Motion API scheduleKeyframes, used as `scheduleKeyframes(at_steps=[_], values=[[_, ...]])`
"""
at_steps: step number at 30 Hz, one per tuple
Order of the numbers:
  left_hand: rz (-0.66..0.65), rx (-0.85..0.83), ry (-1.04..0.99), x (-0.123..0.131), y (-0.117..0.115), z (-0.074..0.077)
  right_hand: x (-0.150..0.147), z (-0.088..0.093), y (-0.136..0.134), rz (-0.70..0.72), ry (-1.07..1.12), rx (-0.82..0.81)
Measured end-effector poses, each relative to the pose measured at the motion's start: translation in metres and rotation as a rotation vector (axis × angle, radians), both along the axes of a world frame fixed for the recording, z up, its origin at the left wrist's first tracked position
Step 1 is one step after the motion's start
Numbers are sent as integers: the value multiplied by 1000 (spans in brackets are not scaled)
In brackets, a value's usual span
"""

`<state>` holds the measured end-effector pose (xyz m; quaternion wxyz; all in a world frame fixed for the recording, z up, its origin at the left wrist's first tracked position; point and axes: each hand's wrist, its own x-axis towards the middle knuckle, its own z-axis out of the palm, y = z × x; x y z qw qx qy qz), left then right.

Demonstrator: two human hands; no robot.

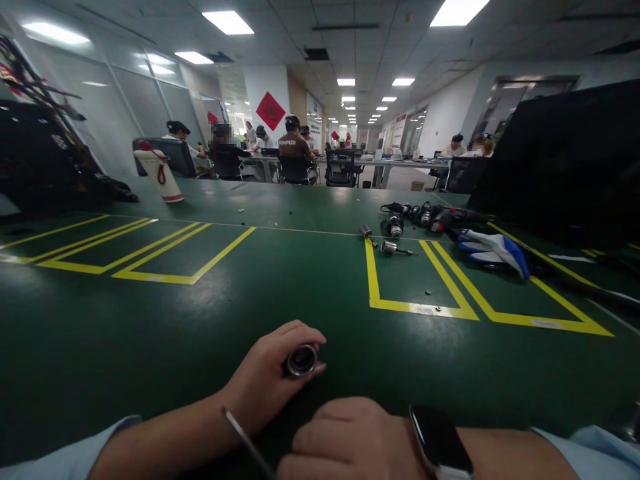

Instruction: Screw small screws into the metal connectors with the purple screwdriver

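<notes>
My left hand (265,373) is closed around a hollow metal cylinder (302,361), its round open end facing me. Below and to the right, my right hand (345,440) is curled into a fist, wearing a black smartwatch (440,440) at the wrist. From that fist a thin metal rod (245,437) sticks out up and to the left, passing in front of my left wrist. The rod's other end is hidden by the hand. Both hands are just above the near part of the green tabletop (165,340).
Shafted metal parts (395,248) and small nuts (439,309) lie within yellow tape (374,280) on the right. Beyond are several black-and-silver tool parts (395,225) and a blue-and-white glove (495,252). A white bottle (159,175) stands far left. People sit at desks behind.
</notes>
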<state>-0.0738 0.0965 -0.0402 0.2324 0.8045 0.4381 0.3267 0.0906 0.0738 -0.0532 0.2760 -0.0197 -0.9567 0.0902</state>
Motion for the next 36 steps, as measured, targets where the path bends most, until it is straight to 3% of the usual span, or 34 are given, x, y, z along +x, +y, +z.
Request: scheduleKeyframes(at_steps=[4, 7, 10, 15, 19, 27, 30, 36], values=[[-41, -30, -80, 0, 7, 0, 0, 32, -1, -222, 273, -145], [-68, -83, -86, -1, 6, 0, 3, 57, 2, -377, 473, -422], [-40, -89, -60, -2, 5, 1, 7, 68, 7, -486, 585, -723], [-58, -76, -41, -3, 6, 5, 12, 62, 7, -608, 744, -1122], [-81, -115, -68, -5, 7, 7, 17, 50, -5, -624, 829, -1361], [-92, -441, -305, -7, 4, 10, 14, 27, -23, -737, 849, -1551], [-91, -552, -418, -4, 2, 13, 13, 26, -25, -682, 830, -1591], [-129, -605, -521, -1, 1, 12, 13, 25, -28, -602, 667, -1560]])
